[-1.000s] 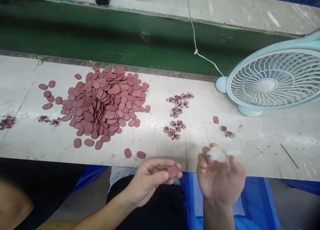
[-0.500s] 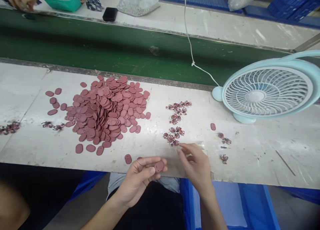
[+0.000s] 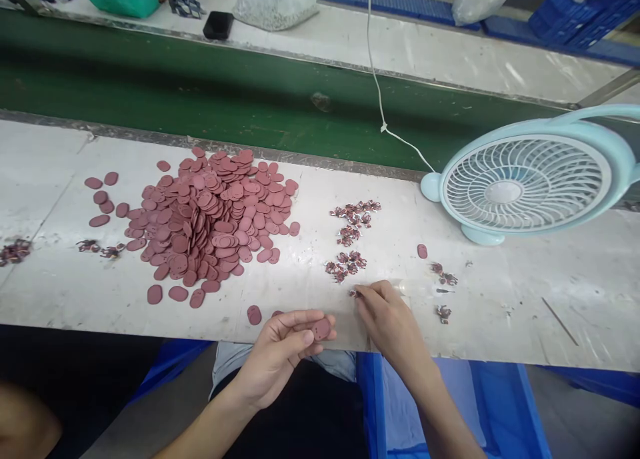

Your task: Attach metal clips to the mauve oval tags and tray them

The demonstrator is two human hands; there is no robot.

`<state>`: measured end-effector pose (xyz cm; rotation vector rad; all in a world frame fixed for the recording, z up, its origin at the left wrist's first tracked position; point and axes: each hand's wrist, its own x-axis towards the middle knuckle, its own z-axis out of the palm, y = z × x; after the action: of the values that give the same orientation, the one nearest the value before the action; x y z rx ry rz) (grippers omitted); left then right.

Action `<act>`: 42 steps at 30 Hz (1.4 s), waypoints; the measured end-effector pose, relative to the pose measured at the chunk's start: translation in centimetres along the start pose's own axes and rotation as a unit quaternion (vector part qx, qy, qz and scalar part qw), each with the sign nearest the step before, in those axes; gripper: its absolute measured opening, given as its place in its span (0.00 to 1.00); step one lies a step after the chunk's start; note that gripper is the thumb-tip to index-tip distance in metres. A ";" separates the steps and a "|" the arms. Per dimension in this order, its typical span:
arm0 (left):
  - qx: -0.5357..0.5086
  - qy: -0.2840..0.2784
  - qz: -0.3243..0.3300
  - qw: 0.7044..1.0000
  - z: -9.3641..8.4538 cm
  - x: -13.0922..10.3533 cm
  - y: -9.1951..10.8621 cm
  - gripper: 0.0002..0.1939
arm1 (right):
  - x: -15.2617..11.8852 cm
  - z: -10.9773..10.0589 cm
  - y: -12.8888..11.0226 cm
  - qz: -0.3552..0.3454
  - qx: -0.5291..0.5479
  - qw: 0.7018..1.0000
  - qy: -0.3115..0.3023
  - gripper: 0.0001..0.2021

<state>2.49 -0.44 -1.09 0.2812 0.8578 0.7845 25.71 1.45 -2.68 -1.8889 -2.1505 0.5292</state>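
Observation:
Between thumb and fingers, my left hand (image 3: 285, 352) holds a reddish-brown oval disc (image 3: 321, 329) with small holes, just over the table's front edge. My right hand (image 3: 387, 316) pinches a small brown-and-white figure-like piece (image 3: 354, 293) at its fingertips, close to the tabletop. Beyond that hand lie small clusters of similar pieces (image 3: 346, 264). A large heap of oval discs (image 3: 210, 212) covers the table to the left, and one loose disc (image 3: 254, 314) lies near my left hand.
A light-blue fan (image 3: 525, 186) stands at right, its white cord (image 3: 377, 86) running up and back. More small pieces (image 3: 443, 312) and a thin stick (image 3: 560, 320) lie right of my hand. A blue bin (image 3: 505, 406) sits below the table edge. Beyond the green belt (image 3: 225, 89) is another bench.
My right hand has closed on one small piece from the nearest cluster and drawn it slightly toward me. My left hand still holds the disc. The co-worker's hand at upper left has gone from view.

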 end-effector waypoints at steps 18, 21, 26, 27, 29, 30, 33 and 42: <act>0.106 -0.047 0.078 0.990 0.8 0.1 -1.4 0.14 | -4.4 -2.5 -6.1 0.172 0.553 0.814 -0.038 0.06; 0.109 -0.050 0.077 0.990 0.7 0.2 -1.5 0.14 | -4.3 -2.8 -5.9 0.166 0.524 0.835 -0.039 0.07; 0.079 -0.042 0.066 0.994 0.8 0.4 -1.7 0.11 | -4.5 -3.1 -5.8 0.156 0.514 0.843 -0.038 0.06; 0.075 -0.038 0.065 0.994 0.8 0.4 -1.8 0.09 | -4.5 -3.1 -5.8 0.156 0.517 0.840 -0.041 0.06; 0.079 -0.035 0.068 0.994 0.9 0.4 -1.7 0.03 | -4.4 -3.0 -5.9 0.163 0.530 0.831 -0.047 0.05; 0.085 -0.036 0.072 0.993 0.9 0.3 -1.7 0.01 | -4.3 -3.0 -6.0 0.168 0.541 0.822 -0.051 0.05; 0.100 -0.036 0.086 0.991 1.0 0.2 -1.6 0.03 | -3.9 -2.7 -6.1 0.184 0.586 0.787 -0.063 0.05; 0.123 -0.025 0.099 0.987 1.1 0.1 -1.4 0.04 | -4.1 -1.7 -6.2 0.183 0.627 0.756 -0.037 0.03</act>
<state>4.06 -1.26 -1.16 0.6108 0.8883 0.8526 21.32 -3.10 1.67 -1.3545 -0.8183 1.6010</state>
